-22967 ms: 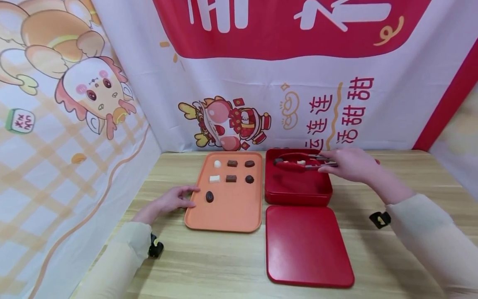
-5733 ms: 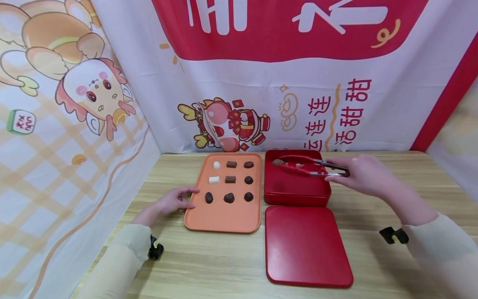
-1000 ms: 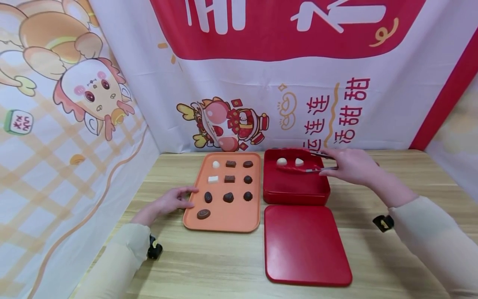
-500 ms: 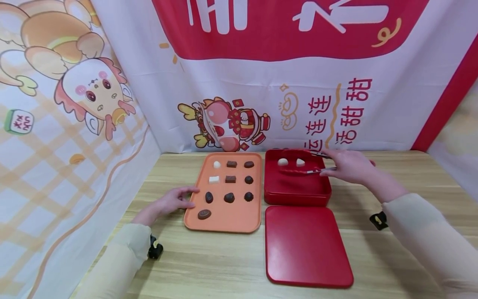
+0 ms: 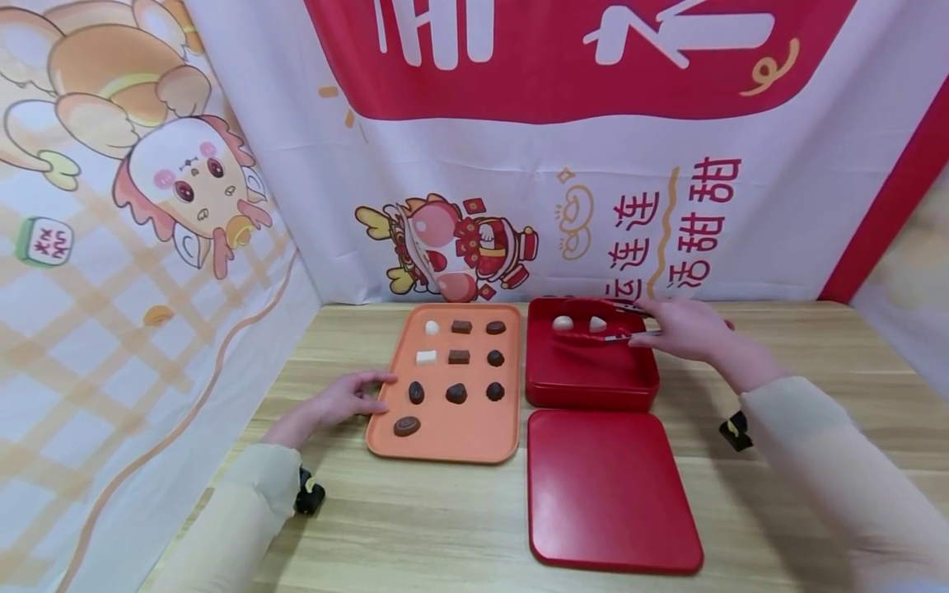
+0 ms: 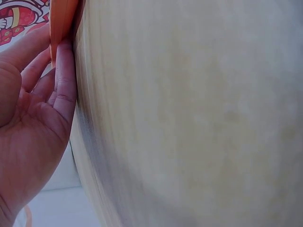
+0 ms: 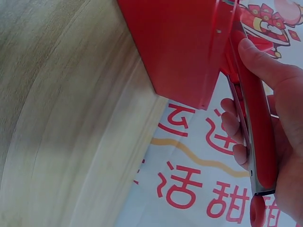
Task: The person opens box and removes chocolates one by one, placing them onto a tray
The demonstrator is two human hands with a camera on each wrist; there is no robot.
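My right hand point(image 5: 685, 328) grips red-tipped metal tongs point(image 7: 255, 118) by their handles. The tongs' arms reach into the open red box point(image 5: 593, 375) and stand spread around two white chocolates, one rounded point(image 5: 563, 324) and one pointed point(image 5: 597, 324). My left hand point(image 5: 344, 399) touches the left rim of the orange tray point(image 5: 460, 441) with extended fingers. On the tray sit rows of chocolates, white ones point(image 5: 426, 357) at the left, brown bars point(image 5: 459, 357) and dark pieces point(image 5: 494, 391). A brown oval with a swirl point(image 5: 406, 426) lies alone in the front row.
The red lid point(image 5: 611, 490) lies flat on the wooden table point(image 5: 415, 527), just in front of the box. A printed cloth point(image 5: 474, 165) hangs behind the table, close to the backs of tray and box. Another patterned cloth point(image 5: 148, 354) borders the left.
Since the oldest frame, dark chocolates and the swirled brown oval have gone from box to tray. Over the last second, the tongs' arms have drawn closer together; the left hand has stayed put.
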